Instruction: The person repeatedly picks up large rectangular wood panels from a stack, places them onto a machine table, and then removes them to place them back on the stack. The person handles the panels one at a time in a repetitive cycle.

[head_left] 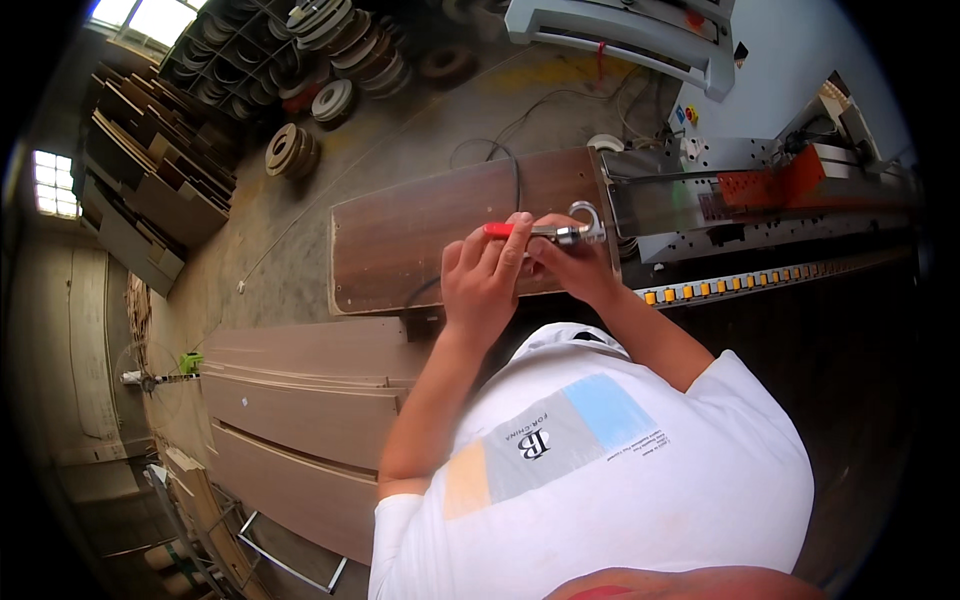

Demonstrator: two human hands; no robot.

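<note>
Tool: a small silver metal tool with a red end piece and a curved hook (568, 235) was in the two hands, a little right of the frame's centre, above the table.
Left hand: the left hand (480, 275) was partly closed, with its index finger laid on the tool near the red end.
Right hand: the right hand (575, 270) gripped the metal body from below; its fingertips were partly hidden.
Weight and feel: I judged the tool light enough for one hand, stiff and not fragile; the polished metal could be slippery.
Place to hold: the round middle body looked the surest; the thin hook seemed less comfortable for fingers.
Table: under the hands, a brown wood-look board with worn edges and rounded corners (400, 230) lay flat.
Hose: a thin black flexible hose (517, 180) came down over this board toward the hands; whether it joined the tool, I could not tell.
Panels: smooth, flat brown panels (300, 400) lay in the lower left.
Rollers: a straight metal strip with small yellow rollers (720, 288) ran at the right.
Coils: round, ring-shaped coils of banding (290, 150) stood on the grey floor, upper left.
</note>
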